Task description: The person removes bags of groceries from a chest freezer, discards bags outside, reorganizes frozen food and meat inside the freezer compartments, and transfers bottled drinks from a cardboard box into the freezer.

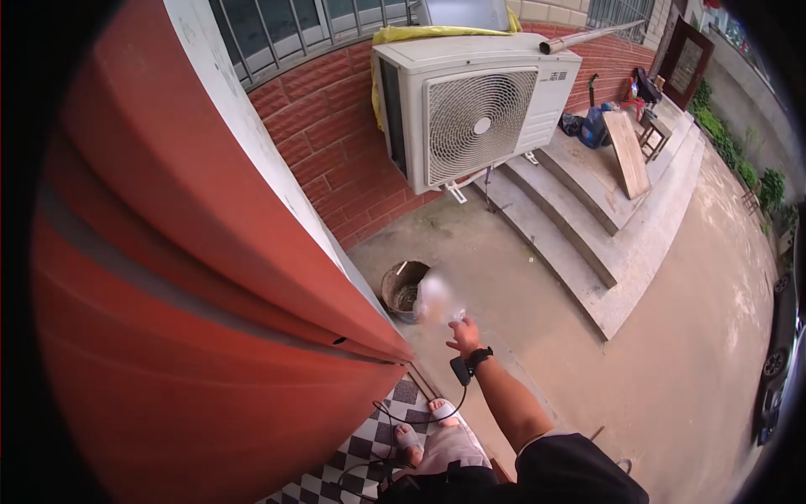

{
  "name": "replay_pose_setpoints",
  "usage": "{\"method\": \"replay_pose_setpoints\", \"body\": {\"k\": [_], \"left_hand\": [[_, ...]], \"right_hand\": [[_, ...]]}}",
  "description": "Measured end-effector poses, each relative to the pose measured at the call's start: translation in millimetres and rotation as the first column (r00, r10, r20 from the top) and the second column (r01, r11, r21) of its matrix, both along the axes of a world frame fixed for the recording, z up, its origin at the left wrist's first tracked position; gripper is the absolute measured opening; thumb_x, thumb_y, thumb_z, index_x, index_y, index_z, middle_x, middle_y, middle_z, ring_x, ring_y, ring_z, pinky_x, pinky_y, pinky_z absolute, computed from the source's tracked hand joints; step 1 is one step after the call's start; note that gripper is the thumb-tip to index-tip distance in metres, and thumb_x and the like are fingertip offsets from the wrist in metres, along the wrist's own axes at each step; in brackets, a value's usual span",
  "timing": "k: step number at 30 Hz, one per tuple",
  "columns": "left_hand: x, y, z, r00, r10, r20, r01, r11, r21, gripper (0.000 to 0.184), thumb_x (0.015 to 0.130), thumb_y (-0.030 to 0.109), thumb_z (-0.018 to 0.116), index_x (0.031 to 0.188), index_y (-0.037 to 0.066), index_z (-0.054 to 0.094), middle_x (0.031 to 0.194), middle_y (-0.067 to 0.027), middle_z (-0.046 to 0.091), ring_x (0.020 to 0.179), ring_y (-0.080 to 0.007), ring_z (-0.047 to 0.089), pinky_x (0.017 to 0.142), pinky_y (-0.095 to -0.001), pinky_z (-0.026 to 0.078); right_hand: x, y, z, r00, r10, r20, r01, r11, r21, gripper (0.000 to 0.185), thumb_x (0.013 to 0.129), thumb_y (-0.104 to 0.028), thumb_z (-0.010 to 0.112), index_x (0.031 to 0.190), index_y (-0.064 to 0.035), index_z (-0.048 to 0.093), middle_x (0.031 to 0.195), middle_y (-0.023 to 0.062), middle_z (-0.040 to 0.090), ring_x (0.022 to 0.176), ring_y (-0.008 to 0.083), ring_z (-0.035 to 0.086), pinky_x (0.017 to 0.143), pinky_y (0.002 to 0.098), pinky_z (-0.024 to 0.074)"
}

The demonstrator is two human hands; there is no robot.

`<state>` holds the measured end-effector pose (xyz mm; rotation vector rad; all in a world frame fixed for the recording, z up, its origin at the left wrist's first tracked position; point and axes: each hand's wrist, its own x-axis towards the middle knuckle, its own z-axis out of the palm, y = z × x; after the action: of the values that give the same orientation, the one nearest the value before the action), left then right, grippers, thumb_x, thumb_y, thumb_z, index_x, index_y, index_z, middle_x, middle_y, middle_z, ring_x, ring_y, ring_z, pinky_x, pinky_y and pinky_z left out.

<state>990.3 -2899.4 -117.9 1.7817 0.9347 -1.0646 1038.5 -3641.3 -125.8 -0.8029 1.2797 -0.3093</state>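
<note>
My right hand (463, 334) reaches out low in front of me, a dark band and a small cabled device at its wrist. Its fingers are bent at the edge of a pale, translucent bag (437, 301), which is partly blurred. The bag is beside the rim of a round, dirty bucket (401, 290) on the ground; whether it touches the rim is unclear. From this view I cannot make out whether the fingers grip the bag. My left hand does not show.
A red door (227, 277) fills the left side. An air-conditioner unit (478, 113) hangs on the brick wall ahead. Concrete steps (579, 244) rise to the right, with a wooden board (627, 155) on top. My sandalled feet are on checkered tiles (361, 445).
</note>
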Motion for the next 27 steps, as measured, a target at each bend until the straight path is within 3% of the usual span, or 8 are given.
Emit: {"method": "replay_pose_setpoints", "body": {"k": [8, 14, 16, 19, 21, 23, 25, 27], "left_hand": [[-55, -24, 11, 0.995, -0.012, 0.102, 0.013, 1.0, -0.011, 0.022, 0.099, 0.018, 0.059, 0.109, 0.001, 0.068, 0.09, -0.0103, 0.071, 0.074, -0.0237, 0.067, 0.062, -0.0377, 0.055], [-110, 24, 13, 0.979, 0.026, 0.204, -0.03, 0.999, 0.015, 0.023, 0.097, 0.02, 0.06, 0.108, 0.001, 0.068, 0.089, -0.0102, 0.071, 0.073, -0.024, 0.068, 0.063, -0.0381, 0.056], [-137, 44, 9, 0.97, 0.042, 0.239, -0.051, 0.998, 0.031, 0.024, 0.096, 0.021, 0.061, 0.107, 0.001, 0.068, 0.088, -0.0102, 0.072, 0.073, -0.024, 0.069, 0.063, -0.0383, 0.056], [-169, 85, -5, 0.955, 0.063, 0.289, -0.083, 0.995, 0.058, 0.025, 0.095, 0.022, 0.062, 0.106, 0.001, 0.068, 0.087, -0.0102, 0.072, 0.072, -0.0241, 0.07, 0.064, -0.0386, 0.057], [-189, 121, -21, 0.945, 0.063, 0.32, -0.091, 0.993, 0.074, 0.025, 0.095, 0.023, 0.062, 0.106, 0.001, 0.068, 0.087, -0.0102, 0.072, 0.072, -0.0242, 0.07, 0.064, -0.0387, 0.057], [-207, 167, -37, 0.93, 0.046, 0.363, -0.086, 0.992, 0.094, 0.026, 0.094, 0.023, 0.063, 0.105, 0.0, 0.069, 0.086, -0.0102, 0.072, 0.072, -0.0243, 0.071, 0.064, -0.0389, 0.057], [-230, 224, -63, 0.891, -0.035, 0.452, -0.039, 0.988, 0.153, 0.027, 0.093, 0.024, 0.063, 0.104, 0.0, 0.069, 0.086, -0.0102, 0.073, 0.072, -0.0244, 0.071, 0.065, -0.039, 0.057], [-237, 275, -69, 0.83, -0.148, 0.539, 0.001, 0.965, 0.263, 0.027, 0.093, 0.025, 0.064, 0.104, 0.0, 0.069, 0.085, -0.0102, 0.073, 0.072, -0.0244, 0.071, 0.065, -0.0392, 0.058]], "right_hand": [[-6, 20, -108, 0.854, 0.468, -0.226, -0.451, 0.884, 0.126, 0.039, 0.091, -0.012, 0.062, 0.128, 0.0014, 0.06, 0.116, 0.0173, 0.064, 0.106, 0.0397, 0.066, 0.085, 0.0608, 0.0588], [-94, 80, -174, 0.378, 0.798, -0.47, -0.808, 0.532, 0.253, 0.022, 0.089, -0.015, 0.06, 0.091, 0.0004, 0.076, 0.09, 0.0135, 0.078, 0.072, 0.0264, 0.075, 0.064, 0.04, 0.0608], [-109, 88, -188, 0.103, 0.891, -0.442, -0.938, 0.234, 0.254, 0.024, 0.096, -0.007, 0.051, 0.109, 0.0062, 0.066, 0.112, 0.0205, 0.074, 0.093, 0.0331, 0.076, 0.067, 0.0447, 0.0634], [-116, 96, -233, 0.134, 0.909, -0.393, -0.932, 0.251, 0.261, 0.022, 0.095, -0.012, 0.054, 0.102, 0.0003, 0.071, 0.105, 0.0145, 0.077, 0.092, 0.0263, 0.076, 0.072, 0.0428, 0.0611], [-98, 123, -195, -0.452, 0.667, -0.592, -0.855, -0.513, 0.075, 0.023, 0.09, -0.015, 0.057, 0.106, -0.0044, 0.071, 0.107, 0.0149, 0.075, 0.092, 0.03, 0.073, 0.077, 0.0439, 0.0593], [-86, 172, -184, -0.584, 0.277, -0.763, -0.4, -0.916, -0.026, 0.027, 0.086, -0.017, 0.059, 0.109, -0.0091, 0.07, 0.108, 0.0154, 0.074, 0.091, 0.0336, 0.071, 0.081, 0.0449, 0.0575], [-78, 253, -179, -0.301, 0.603, -0.739, -0.275, -0.797, -0.538, 0.022, 0.085, -0.017, 0.061, 0.102, -0.0127, 0.073, 0.099, 0.0149, 0.074, 0.084, 0.0384, 0.069, 0.079, 0.0452, 0.0575], [-40, 319, -205, -0.62, 0.666, -0.415, -0.378, -0.717, -0.586, 0.022, 0.088, -0.019, 0.064, 0.106, -0.0126, 0.076, 0.091, 0.0155, 0.072, 0.082, 0.034, 0.068, 0.07, 0.0426, 0.0569]]}}
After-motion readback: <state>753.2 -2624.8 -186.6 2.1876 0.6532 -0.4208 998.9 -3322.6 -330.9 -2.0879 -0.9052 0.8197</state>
